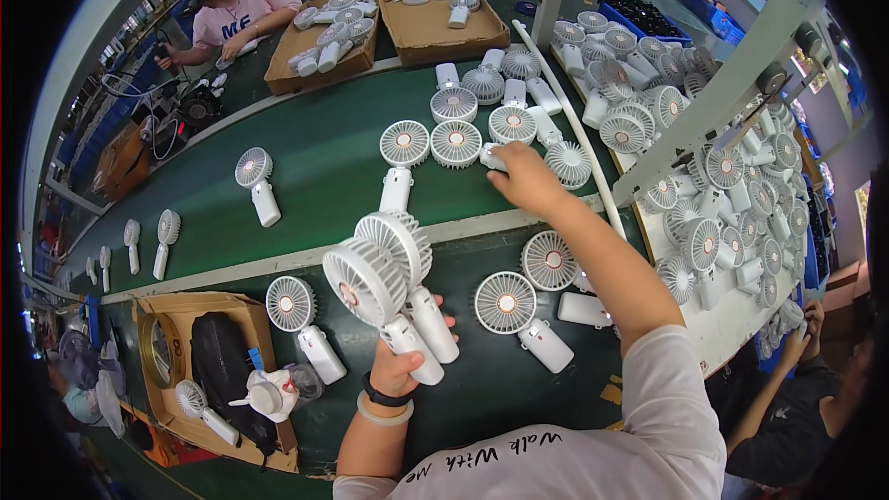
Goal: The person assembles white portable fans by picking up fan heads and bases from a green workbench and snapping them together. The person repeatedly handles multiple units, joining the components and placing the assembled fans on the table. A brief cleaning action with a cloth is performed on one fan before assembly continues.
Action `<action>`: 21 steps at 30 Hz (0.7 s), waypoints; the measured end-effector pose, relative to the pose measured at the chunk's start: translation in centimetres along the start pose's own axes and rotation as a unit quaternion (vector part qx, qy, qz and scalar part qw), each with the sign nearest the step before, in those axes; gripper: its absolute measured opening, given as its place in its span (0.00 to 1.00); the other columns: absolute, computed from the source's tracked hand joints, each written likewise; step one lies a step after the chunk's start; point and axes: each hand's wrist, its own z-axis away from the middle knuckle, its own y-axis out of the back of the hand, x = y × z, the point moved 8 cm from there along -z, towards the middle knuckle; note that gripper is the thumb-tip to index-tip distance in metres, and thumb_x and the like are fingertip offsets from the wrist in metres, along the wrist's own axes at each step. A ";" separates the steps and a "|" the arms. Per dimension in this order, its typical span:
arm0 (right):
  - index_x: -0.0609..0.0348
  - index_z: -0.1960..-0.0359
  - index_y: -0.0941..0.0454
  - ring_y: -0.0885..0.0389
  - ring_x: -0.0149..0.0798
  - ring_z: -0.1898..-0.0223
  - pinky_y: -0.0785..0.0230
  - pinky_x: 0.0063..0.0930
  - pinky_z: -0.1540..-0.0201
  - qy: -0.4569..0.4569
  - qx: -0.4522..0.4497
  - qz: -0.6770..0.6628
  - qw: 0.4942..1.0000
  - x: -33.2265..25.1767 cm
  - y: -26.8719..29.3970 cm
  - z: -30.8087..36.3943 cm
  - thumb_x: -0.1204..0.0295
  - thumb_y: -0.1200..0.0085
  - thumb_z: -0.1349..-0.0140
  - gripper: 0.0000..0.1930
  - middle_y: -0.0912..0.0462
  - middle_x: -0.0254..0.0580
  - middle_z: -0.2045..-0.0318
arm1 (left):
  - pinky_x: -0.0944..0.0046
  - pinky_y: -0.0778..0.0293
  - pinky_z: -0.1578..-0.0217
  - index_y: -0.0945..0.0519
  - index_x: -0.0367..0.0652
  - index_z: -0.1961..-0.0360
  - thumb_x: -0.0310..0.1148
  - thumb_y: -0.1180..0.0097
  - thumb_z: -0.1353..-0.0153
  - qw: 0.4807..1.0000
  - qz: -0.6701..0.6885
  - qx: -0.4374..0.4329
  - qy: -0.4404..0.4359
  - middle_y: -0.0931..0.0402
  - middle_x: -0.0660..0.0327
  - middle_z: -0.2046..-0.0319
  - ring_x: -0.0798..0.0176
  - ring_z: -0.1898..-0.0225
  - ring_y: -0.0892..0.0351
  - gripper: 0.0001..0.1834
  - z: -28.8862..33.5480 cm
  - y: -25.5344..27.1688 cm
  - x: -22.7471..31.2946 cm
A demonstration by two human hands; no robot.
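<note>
My left hand (396,368), with a dark band and a pale bangle at its wrist, is closed around the handles of two white handheld fans (366,282), held together above the near work surface. My right hand (526,178) reaches over the green belt, its fingers closed on the white handle (494,157) of another handheld fan; the hand partly covers it. Right beside it lie a fan with a copper-coloured centre (456,144) and another such fan (512,125). Between my arms, a handheld fan (506,303) rests on the dark near surface.
More fans lie along the belt (194,213). A crowded board of fans (708,315) stands at right, past a white rail (574,120). Cardboard trays (444,42) sit at the far edge. An open box (153,389) is at near left. Co-workers sit far left and lower right.
</note>
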 end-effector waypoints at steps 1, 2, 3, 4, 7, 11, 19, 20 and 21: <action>0.60 0.50 0.30 0.27 0.51 0.55 0.34 0.39 0.52 -0.006 -0.012 0.056 0.998 1.3 -0.9 -0.8 0.65 0.44 0.46 0.23 0.26 0.53 0.59 | 0.52 0.24 0.55 0.42 0.37 0.41 0.32 0.32 0.62 1.000 0.000 -0.008 -0.001 0.37 0.50 0.47 0.52 0.50 0.28 0.46 0.0 0.0 0.0; 0.60 0.48 0.32 0.27 0.51 0.55 0.34 0.39 0.52 -0.014 -0.023 0.113 0.993 2.7 -1.6 -1.2 0.64 0.44 0.46 0.25 0.27 0.54 0.58 | 0.51 0.24 0.55 0.42 0.37 0.41 0.32 0.32 0.62 1.000 -0.005 -0.007 -0.003 0.36 0.51 0.47 0.52 0.50 0.28 0.46 0.1 -0.1 0.0; 0.60 0.47 0.33 0.27 0.51 0.55 0.34 0.40 0.52 -0.006 -0.030 0.156 0.987 2.1 -2.3 -1.3 0.63 0.45 0.45 0.25 0.26 0.54 0.58 | 0.51 0.24 0.55 0.41 0.37 0.41 0.32 0.32 0.62 1.000 -0.009 -0.006 -0.011 0.37 0.51 0.47 0.52 0.50 0.28 0.45 0.4 0.0 0.4; 0.60 0.47 0.34 0.26 0.50 0.56 0.34 0.40 0.52 0.000 -0.038 0.201 0.979 1.3 -2.9 -1.0 0.61 0.46 0.44 0.25 0.26 0.54 0.59 | 0.51 0.24 0.54 0.41 0.37 0.42 0.32 0.32 0.62 1.000 -0.009 -0.007 -0.017 0.37 0.51 0.47 0.52 0.50 0.28 0.45 0.5 0.0 0.7; 0.61 0.46 0.35 0.24 0.46 0.59 0.32 0.37 0.55 -0.063 -0.167 0.060 0.982 1.4 -4.8 -0.9 0.59 0.50 0.41 0.25 0.24 0.50 0.61 | 0.50 0.24 0.55 0.42 0.39 0.41 0.30 0.33 0.61 1.000 0.010 -0.009 -0.026 0.37 0.51 0.48 0.52 0.50 0.28 0.44 0.8 0.3 1.3; 0.59 0.46 0.36 0.21 0.43 0.65 0.28 0.37 0.63 -0.191 -0.281 -0.769 0.542 -4.6 -4.3 3.4 0.59 0.65 0.33 0.20 0.23 0.48 0.63 | 0.48 0.27 0.55 0.48 0.45 0.37 0.30 0.36 0.61 0.998 0.048 -0.013 -0.032 0.37 0.55 0.48 0.52 0.51 0.29 0.48 1.2 0.7 1.9; 0.61 0.47 0.36 0.26 0.43 0.72 0.32 0.33 0.69 -0.095 -0.255 -0.865 0.421 -11.9 2.5 7.9 0.50 0.68 0.34 0.26 0.26 0.53 0.61 | 0.47 0.28 0.55 0.48 0.46 0.37 0.32 0.36 0.62 0.994 0.094 -0.041 -0.027 0.37 0.57 0.48 0.52 0.52 0.31 0.49 1.9 -1.3 1.5; 0.61 0.48 0.36 0.26 0.43 0.72 0.33 0.32 0.70 -0.097 -0.247 -0.852 0.452 -11.9 2.4 8.1 0.50 0.68 0.34 0.27 0.26 0.52 0.62 | 0.47 0.28 0.55 0.48 0.47 0.37 0.33 0.36 0.63 0.993 0.103 -0.051 -0.026 0.37 0.57 0.48 0.52 0.52 0.31 0.49 1.9 -1.7 1.6; 0.63 0.50 0.34 0.26 0.42 0.70 0.33 0.32 0.69 -0.083 -0.226 -0.822 0.516 -11.4 2.4 8.2 0.49 0.68 0.34 0.27 0.26 0.52 0.62 | 0.47 0.28 0.55 0.48 0.47 0.37 0.33 0.36 0.63 0.992 0.114 -0.056 -0.026 0.37 0.58 0.47 0.52 0.52 0.31 0.50 2.1 -1.9 1.6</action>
